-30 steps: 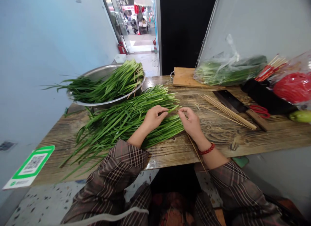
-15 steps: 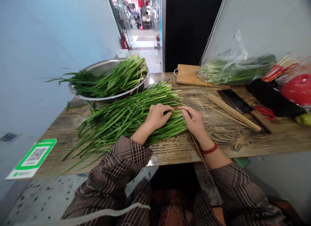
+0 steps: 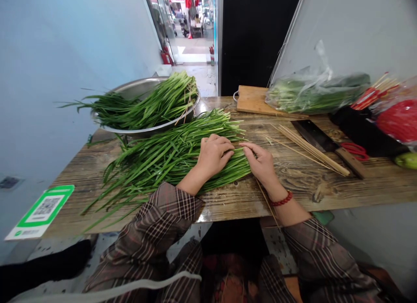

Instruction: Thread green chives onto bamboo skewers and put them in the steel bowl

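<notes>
Green garlic chives (image 3: pixel 163 159) lie in a loose pile on the wooden table, pale cut ends to the right. On top of them rests my left hand (image 3: pixel 213 155), its curled fingers pinching a few stalks near those ends. My right hand (image 3: pixel 262 164) is closed at the tips of the stalks, thumb against the fingers. A thin bamboo skewer (image 3: pixel 265 201) runs from under that palm down past the table edge; its upper end is hidden by the hand. A red bead bracelet (image 3: pixel 282 199) circles my right wrist.
A steel basin (image 3: pixel 146 131) heaped with chives stands behind the pile. To the right lie bamboo skewers (image 3: pixel 312 151), a cleaver (image 3: pixel 339 148), a cutting board (image 3: pixel 252 98) and bagged greens (image 3: pixel 319 94). A QR-code card (image 3: pixel 44 211) sits at the left edge. Someone's dark-clad leg (image 3: pixel 48 264) shows lower left.
The fingers of my left hand have drawn closer together over the chives. My right hand has hardly moved. A dark leg has entered at the lower left.
</notes>
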{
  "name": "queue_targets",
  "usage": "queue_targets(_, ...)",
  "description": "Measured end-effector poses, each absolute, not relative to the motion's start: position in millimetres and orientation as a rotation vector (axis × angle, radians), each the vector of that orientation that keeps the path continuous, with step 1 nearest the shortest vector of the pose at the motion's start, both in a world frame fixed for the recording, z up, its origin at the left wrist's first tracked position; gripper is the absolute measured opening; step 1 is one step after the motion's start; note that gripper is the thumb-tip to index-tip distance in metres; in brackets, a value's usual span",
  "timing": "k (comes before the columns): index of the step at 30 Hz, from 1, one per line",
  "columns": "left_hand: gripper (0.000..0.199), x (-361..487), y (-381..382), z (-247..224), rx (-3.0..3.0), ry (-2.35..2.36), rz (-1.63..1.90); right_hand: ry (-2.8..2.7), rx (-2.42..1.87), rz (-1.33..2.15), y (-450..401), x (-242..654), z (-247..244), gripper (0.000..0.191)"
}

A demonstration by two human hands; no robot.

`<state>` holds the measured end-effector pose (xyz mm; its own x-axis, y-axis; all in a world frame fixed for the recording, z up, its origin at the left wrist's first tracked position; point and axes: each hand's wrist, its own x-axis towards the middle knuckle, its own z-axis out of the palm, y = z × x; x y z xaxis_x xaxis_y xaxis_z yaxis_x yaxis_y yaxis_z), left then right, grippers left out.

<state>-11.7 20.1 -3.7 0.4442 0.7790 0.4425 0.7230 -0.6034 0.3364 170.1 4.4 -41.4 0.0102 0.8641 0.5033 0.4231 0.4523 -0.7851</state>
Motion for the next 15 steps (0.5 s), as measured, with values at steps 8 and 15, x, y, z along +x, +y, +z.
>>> queue_targets(8,0.018,-11.2,32.9,-14.5,1.910,1.175,1.063,-1.557,-1.222,0.516,5.8,170.5,-44.4,0.027)
queue_targets(15,0.020,-10.2,31.0,-9.1,1.737,1.086,1.056,-1.622,-1.160,0.512,2.4,170.2,-37.2,0.023)
